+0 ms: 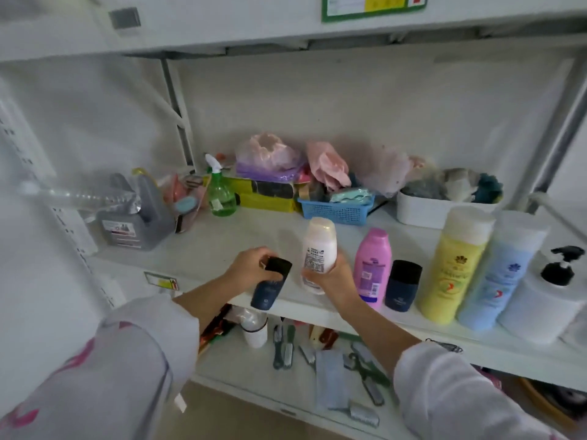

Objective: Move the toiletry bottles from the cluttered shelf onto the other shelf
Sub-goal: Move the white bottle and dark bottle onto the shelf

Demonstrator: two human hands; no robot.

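Left hand: the left hand [251,268] was wrapped around the black cap end of a dark blue bottle [270,289], fingers curled tight on it; the bottle hung tilted over the front edge of the middle shelf [203,246].
Right hand: the right hand [333,274] gripped the lower part of a white bottle [317,252], held upright just above the shelf's front edge, fingers closed round it.
Row at front edge: a pink bottle [371,265], a second dark blue bottle [402,285], a yellow bottle [454,265], a pale blue bottle [502,274] and a white pump bottle [549,300] stood close together running toward the front right corner.
Back edge: a green spray bottle [220,192], a blue basket [336,211] and a white tub [441,211] lined the rear.
Open room: the shelf's left-centre surface lay bare between a grey jug [136,217] and the hands.
Lower shelf: the lower shelf [241,369] held combs and scissors, too blurred to sort.
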